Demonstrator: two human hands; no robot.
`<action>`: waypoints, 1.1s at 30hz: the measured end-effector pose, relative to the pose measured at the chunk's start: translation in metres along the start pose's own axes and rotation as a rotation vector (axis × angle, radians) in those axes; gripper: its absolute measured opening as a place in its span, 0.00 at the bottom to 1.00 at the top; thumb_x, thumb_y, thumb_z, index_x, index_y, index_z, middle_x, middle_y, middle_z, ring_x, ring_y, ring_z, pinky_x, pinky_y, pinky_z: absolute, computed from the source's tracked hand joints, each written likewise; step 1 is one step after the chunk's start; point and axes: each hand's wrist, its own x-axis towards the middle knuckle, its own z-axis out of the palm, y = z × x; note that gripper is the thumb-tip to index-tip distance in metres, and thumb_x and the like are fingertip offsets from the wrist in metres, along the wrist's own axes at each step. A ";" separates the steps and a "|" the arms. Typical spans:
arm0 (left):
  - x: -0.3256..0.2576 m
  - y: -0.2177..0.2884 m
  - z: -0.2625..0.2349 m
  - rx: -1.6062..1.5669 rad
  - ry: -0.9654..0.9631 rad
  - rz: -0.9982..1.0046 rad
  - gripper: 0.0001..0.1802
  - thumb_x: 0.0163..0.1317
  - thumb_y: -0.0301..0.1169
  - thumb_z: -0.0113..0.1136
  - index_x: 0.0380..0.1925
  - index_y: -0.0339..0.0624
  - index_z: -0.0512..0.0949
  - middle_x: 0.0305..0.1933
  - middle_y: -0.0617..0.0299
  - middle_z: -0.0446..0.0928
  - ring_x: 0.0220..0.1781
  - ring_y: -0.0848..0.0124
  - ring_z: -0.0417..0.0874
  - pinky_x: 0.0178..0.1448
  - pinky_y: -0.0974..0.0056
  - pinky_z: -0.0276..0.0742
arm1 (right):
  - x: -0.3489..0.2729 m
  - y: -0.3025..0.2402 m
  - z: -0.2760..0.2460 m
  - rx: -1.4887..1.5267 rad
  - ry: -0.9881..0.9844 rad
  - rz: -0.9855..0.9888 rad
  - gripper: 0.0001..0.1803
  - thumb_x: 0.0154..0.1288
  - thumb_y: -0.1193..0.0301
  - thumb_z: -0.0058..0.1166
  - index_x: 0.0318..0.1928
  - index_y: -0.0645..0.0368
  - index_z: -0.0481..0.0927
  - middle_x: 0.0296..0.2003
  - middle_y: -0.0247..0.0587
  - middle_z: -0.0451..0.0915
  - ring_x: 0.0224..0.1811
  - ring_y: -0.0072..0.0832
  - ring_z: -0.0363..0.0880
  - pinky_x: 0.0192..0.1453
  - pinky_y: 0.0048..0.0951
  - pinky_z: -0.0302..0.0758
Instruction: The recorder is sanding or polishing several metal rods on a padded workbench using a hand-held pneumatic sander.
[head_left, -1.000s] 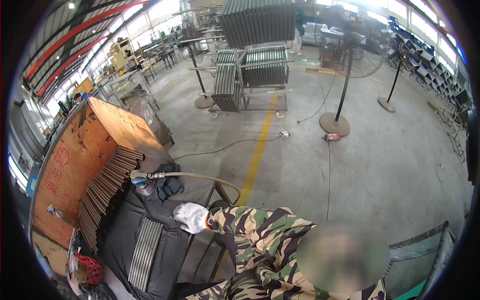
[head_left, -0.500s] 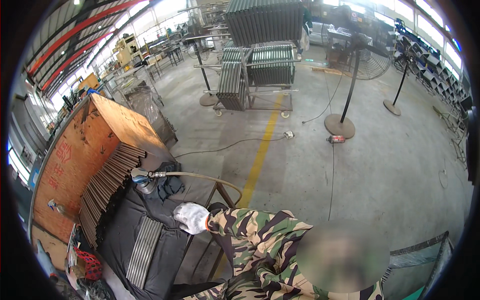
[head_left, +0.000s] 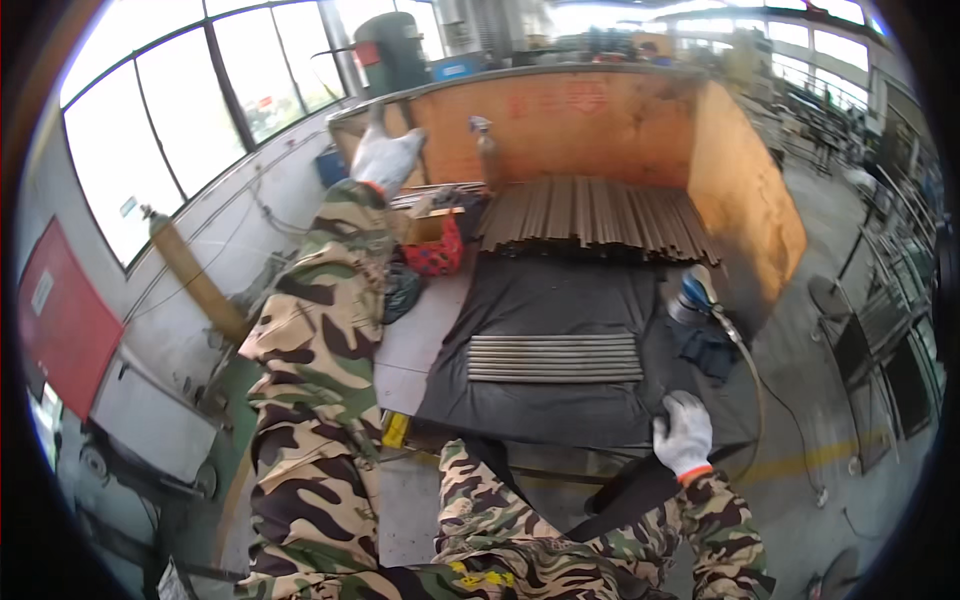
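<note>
- At the far left corner of the bench, the gloved left hand (head_left: 388, 158) reaches out at arm's length, thumb spread from the fingers; nothing shows in its grasp, and whether it touches anything I cannot tell.
- By the near right edge of the black cloth (head_left: 560, 295), the gloved right hand (head_left: 684, 434) points away from the body, fingers slightly bent; its palm is hidden, so I cannot tell if it is clenched on anything.
- Left of and beyond the right hand, apart from it, a row of grey tubes (head_left: 555, 359) lies flat on the cloth — long axis running left to right, side by side, ends pointing to either side.
- To the right of the left hand, a spray bottle (head_left: 486, 150) stands roughly upright, trigger head on top.
- Nearer the body, a red patterned cloth (head_left: 436, 256) sits beside a small carton (head_left: 430, 229).
- Behind the cloth, a pile of brown tubes (head_left: 595, 215) lies lengthwise away from the person — crosswise to the grey row — with ends facing the near side.
- Right of the pile, a blue sander (head_left: 694, 292) trails its hose (head_left: 746, 368) toward the person.
- Farthest back, an orange-brown wooden panel (head_left: 600, 120) walls the bench.
</note>
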 end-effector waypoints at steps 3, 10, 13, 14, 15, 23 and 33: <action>0.007 -0.010 -0.020 -0.140 -0.018 -0.074 0.50 0.69 0.37 0.70 0.87 0.45 0.56 0.35 0.51 0.85 0.35 0.62 0.88 0.42 0.56 0.85 | 0.007 -0.007 0.011 0.045 0.002 -0.049 0.24 0.54 0.70 0.71 0.53 0.62 0.84 0.54 0.53 0.85 0.60 0.57 0.83 0.68 0.55 0.80; 0.073 -0.108 -0.030 0.050 0.046 0.800 0.48 0.74 0.28 0.70 0.88 0.53 0.54 0.33 0.59 0.80 0.26 0.70 0.80 0.28 0.60 0.78 | 0.020 -0.015 0.022 0.084 0.030 -0.099 0.24 0.54 0.71 0.70 0.53 0.62 0.84 0.54 0.53 0.85 0.60 0.57 0.83 0.68 0.55 0.80; 0.022 -0.004 0.034 -0.564 -0.401 -0.196 0.43 0.82 0.66 0.50 0.69 0.32 0.77 0.51 0.53 0.79 0.48 0.59 0.81 0.58 0.49 0.81 | -0.002 0.007 0.000 -0.013 -0.011 0.014 0.24 0.54 0.70 0.70 0.53 0.61 0.84 0.54 0.52 0.85 0.61 0.56 0.83 0.68 0.55 0.80; 0.021 -0.008 0.013 -0.554 -0.365 -0.191 0.43 0.82 0.66 0.50 0.69 0.32 0.77 0.51 0.53 0.79 0.48 0.59 0.81 0.58 0.49 0.81 | 0.004 0.001 0.004 0.005 0.000 -0.017 0.24 0.54 0.70 0.70 0.53 0.61 0.84 0.54 0.52 0.85 0.61 0.56 0.83 0.68 0.55 0.80; 0.021 -0.016 0.002 -0.541 -0.299 -0.195 0.47 0.82 0.70 0.42 0.67 0.32 0.78 0.48 0.54 0.78 0.45 0.60 0.77 0.55 0.50 0.80 | 0.006 -0.002 0.008 0.024 -0.010 -0.026 0.24 0.54 0.70 0.70 0.53 0.61 0.84 0.53 0.52 0.85 0.61 0.56 0.83 0.68 0.55 0.80; 0.035 -0.046 -0.020 -0.716 -0.151 -0.232 0.52 0.73 0.22 0.64 0.91 0.60 0.49 0.37 0.53 0.87 0.24 0.65 0.85 0.27 0.59 0.82 | 0.008 -0.006 0.011 0.038 -0.027 -0.029 0.22 0.54 0.70 0.70 0.51 0.60 0.84 0.53 0.52 0.85 0.60 0.56 0.83 0.67 0.56 0.80; 0.026 -0.047 -0.012 -0.641 -0.031 -0.269 0.39 0.79 0.34 0.54 0.88 0.58 0.58 0.34 0.49 0.86 0.27 0.61 0.86 0.32 0.56 0.83 | 0.012 -0.003 0.013 0.023 -0.014 -0.054 0.24 0.53 0.71 0.71 0.52 0.60 0.84 0.53 0.52 0.85 0.60 0.56 0.83 0.66 0.55 0.81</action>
